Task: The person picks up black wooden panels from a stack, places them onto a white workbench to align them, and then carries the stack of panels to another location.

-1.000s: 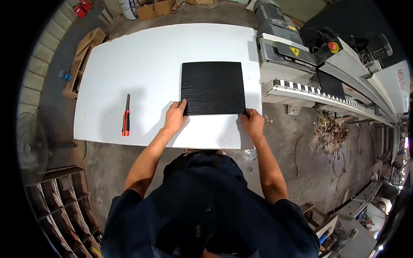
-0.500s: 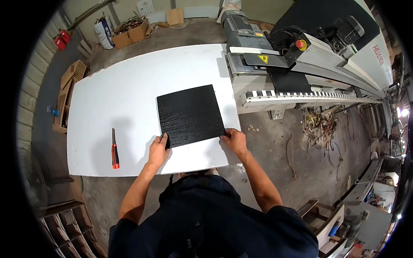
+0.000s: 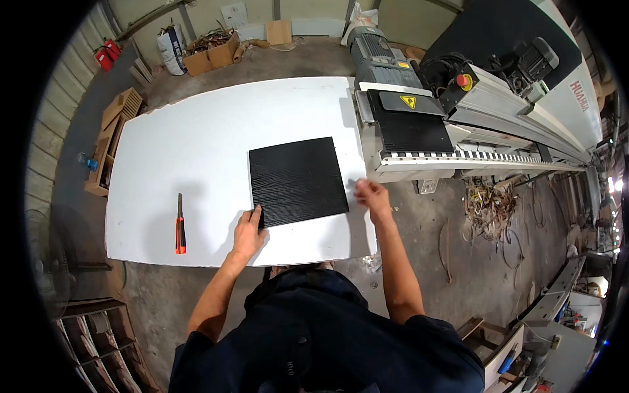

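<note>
A square black panel [image 3: 298, 182] with a wood-grain surface lies on the white tabletop [image 3: 190, 131]. My left hand [image 3: 248, 234] grips its near left corner, the fingers on the edge. Off the panel's right side, above the table's right edge, is my right hand [image 3: 372, 196]. It is apart from the panel, and its fingers are curled but smeared by motion. An orange and black utility knife [image 3: 180, 232] rests to the left with its blade pointing away from me.
At the right stands a long machine with a toothed conveyor strip [image 3: 472, 159], a motor [image 3: 383, 56] and a red stop button [image 3: 464, 81]. A second black panel [image 3: 413, 133] lies on its infeed end. Tangled strips [image 3: 488, 213] litter the floor. A cardboard box [image 3: 213, 54] stands behind the table.
My right hand has let go of the black panel's near right corner and moved up and right. The second black panel has slid left along the machine. My left hand keeps its place.
</note>
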`<act>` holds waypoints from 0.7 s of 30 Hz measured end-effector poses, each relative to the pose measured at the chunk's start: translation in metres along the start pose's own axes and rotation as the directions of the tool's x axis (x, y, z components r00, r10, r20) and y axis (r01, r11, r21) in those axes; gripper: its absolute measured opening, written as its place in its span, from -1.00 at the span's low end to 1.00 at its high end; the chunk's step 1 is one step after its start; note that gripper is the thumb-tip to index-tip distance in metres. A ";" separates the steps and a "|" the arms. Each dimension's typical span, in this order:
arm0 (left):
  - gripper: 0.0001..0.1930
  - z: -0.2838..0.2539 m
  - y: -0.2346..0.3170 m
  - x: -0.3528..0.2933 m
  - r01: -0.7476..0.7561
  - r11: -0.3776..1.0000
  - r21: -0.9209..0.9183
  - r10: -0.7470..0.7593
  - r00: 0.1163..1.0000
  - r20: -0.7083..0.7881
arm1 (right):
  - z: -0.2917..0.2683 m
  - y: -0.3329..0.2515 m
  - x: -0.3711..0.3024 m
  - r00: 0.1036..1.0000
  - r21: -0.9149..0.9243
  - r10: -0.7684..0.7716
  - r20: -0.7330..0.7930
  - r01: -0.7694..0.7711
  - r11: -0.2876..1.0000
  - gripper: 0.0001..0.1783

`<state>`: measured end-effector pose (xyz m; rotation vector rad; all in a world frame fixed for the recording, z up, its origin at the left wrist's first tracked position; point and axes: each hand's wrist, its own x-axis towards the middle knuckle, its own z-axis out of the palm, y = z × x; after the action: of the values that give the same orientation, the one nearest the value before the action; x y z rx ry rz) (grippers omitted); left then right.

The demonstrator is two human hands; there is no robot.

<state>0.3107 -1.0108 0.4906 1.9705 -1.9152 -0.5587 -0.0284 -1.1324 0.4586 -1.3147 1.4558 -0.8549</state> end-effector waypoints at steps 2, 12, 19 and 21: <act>-0.29 -0.007 0.011 -0.009 0.015 1.000 0.007 -0.015 0.999 -0.038 | 0.001 -0.026 0.020 0.958 0.821 0.283 0.045 -0.197 0.536 -0.42; -0.48 -0.002 0.070 0.012 -0.150 0.882 -0.446 0.105 0.987 -0.123 | 0.002 -0.040 0.101 0.919 0.950 0.392 -0.026 -0.099 0.295 -0.63; -0.52 0.025 0.085 0.060 0.180 0.235 -0.955 -0.077 0.983 0.166 | 0.076 -0.043 -0.011 0.938 0.857 0.075 0.339 -0.340 0.388 -0.74; -0.53 0.018 0.092 0.068 0.239 0.049 -0.970 -0.062 0.970 0.236 | 0.099 -0.048 -0.048 0.913 0.789 0.101 0.396 -0.394 0.471 -0.78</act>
<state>0.2233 -1.0817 0.5171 1.0573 -0.6933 -1.5841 0.0782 -1.0839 0.4844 -0.3910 0.7233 -0.9392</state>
